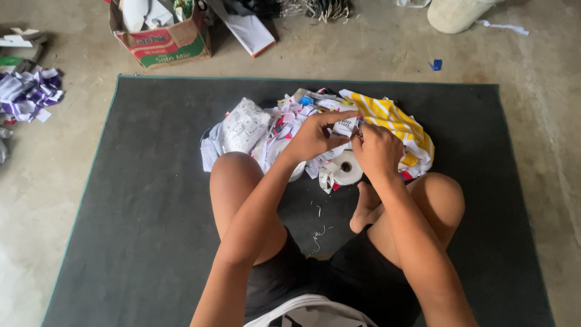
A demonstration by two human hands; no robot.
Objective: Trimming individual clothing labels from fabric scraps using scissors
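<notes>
I sit cross-legged on a dark grey mat [145, 200]. My left hand [311, 136] and my right hand [376, 150] meet over a heap of cut fabric labels [290, 115]. Together they pinch a small white label [346, 126] with dark print, held between the fingertips. Just below the hands lies a white roll of label tape [346, 171] with a loose end curling off it. A yellow-and-white striped cloth [393, 121] lies on the right of the heap, and a white printed plastic bag [245, 126] on its left.
A cardboard box [163, 39] full of items stands beyond the mat at the top left. Purple-and-white scraps [27, 94] lie on the concrete floor at left. A white bucket [454, 13] stands at the top right. Thread bits [318, 233] lie on the mat between my legs.
</notes>
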